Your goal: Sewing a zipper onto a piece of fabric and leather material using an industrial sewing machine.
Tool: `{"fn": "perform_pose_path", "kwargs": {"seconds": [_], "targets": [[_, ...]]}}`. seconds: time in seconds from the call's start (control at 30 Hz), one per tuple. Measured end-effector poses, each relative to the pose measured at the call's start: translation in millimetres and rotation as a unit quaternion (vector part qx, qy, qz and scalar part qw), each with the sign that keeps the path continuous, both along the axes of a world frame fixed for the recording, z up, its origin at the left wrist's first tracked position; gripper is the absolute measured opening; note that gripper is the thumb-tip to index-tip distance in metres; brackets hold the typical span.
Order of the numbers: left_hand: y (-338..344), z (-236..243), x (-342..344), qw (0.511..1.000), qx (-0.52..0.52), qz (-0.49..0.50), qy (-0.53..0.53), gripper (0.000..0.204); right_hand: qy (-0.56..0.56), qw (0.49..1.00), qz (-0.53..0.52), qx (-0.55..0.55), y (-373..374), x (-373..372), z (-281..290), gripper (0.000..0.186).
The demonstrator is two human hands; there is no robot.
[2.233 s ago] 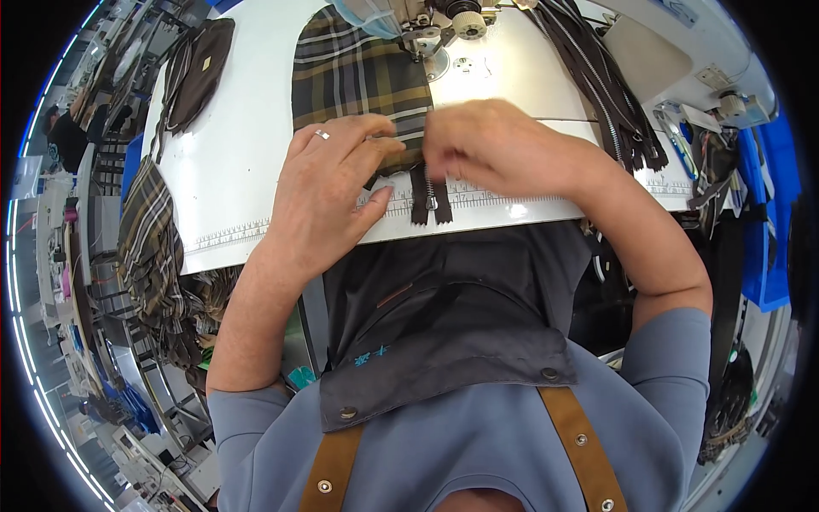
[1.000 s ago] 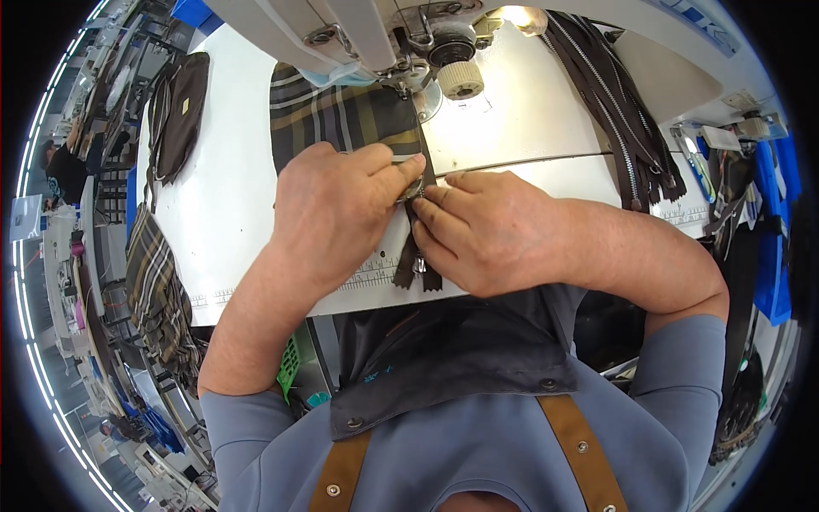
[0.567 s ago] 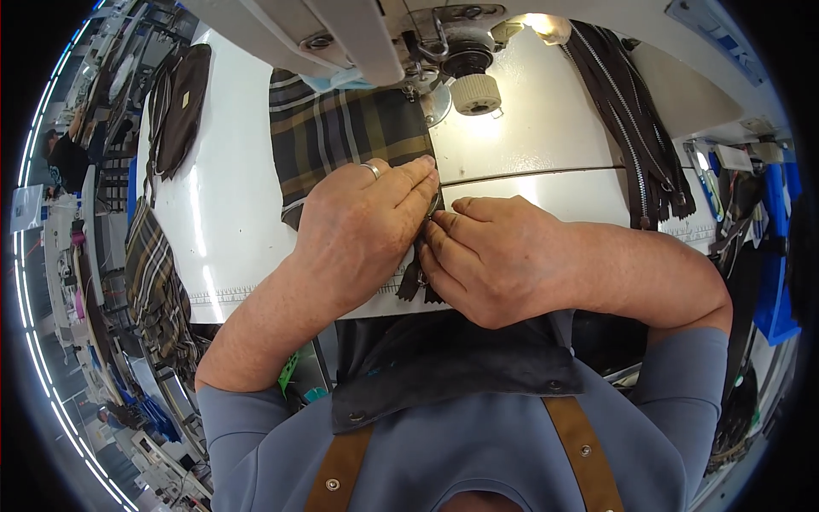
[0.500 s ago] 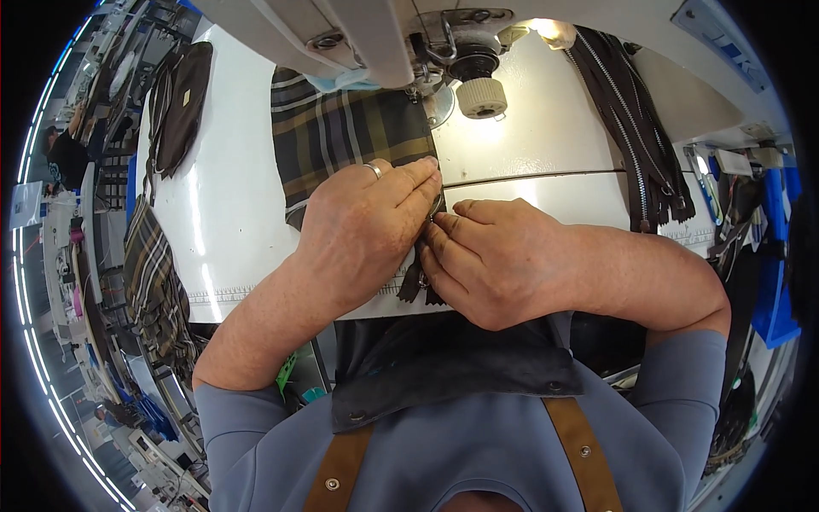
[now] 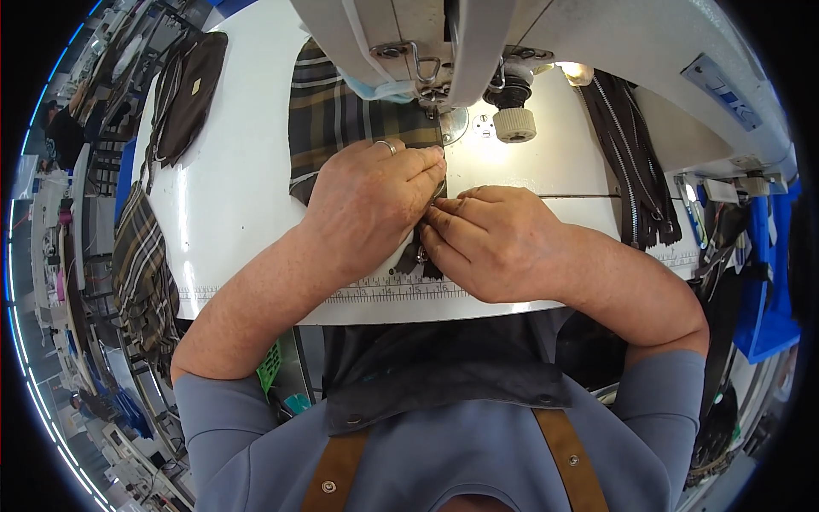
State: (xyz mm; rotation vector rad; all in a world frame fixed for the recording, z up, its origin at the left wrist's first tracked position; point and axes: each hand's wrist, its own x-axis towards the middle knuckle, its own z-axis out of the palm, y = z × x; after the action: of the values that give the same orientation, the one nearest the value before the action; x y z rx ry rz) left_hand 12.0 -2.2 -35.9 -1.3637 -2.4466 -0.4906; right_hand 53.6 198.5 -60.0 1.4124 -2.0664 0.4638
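Plaid cloth (image 5: 341,115) likely light, limp; best held along the dark zipper (image 5: 409,263), pinched by right hand (image 5: 495,243); left hand (image 5: 368,194) atop, grip hidden.

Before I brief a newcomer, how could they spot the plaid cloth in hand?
Find the sewing machine on the table. The plaid cloth lies beneath its head, partly under the left hand, flat, unlike the plaid bundle at the table's left.

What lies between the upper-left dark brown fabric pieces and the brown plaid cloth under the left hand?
Only bare white tabletop, in the head view.
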Motion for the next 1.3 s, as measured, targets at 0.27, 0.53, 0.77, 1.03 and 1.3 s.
{"fn": "perform_pose_path", "kwargs": {"seconds": [0.27, 0.53, 0.77, 1.03, 1.3], "targets": [[-1, -3, -17, 1.0, -0.008, 0.003, 0.023, 0.033, 0.011, 0.999, -0.039, 0.005, 0, -14, -3, 0.012], [2, -9, -25, 0.998, 0.019, 0.037, 0.05, 0.031, -0.007, 0.998, -0.068, -0.007, -1, -21, -6, 0.01], [-8, 4, -27, 0.985, 0.096, 0.037, -0.138, 0.023, 0.003, 0.996, -0.083, -0.02, -1, -17, -8, 0.01], [-4, 9, -22, 1.0, 0.003, -0.013, -0.017, 0.02, -0.006, 0.998, -0.067, -0.02, 2, -14, -6, 0.011], [-3, 5, -22, 1.0, -0.02, -0.009, 0.003, 0.017, -0.011, 0.998, -0.066, -0.014, 2, -18, -5, 0.013]]}}
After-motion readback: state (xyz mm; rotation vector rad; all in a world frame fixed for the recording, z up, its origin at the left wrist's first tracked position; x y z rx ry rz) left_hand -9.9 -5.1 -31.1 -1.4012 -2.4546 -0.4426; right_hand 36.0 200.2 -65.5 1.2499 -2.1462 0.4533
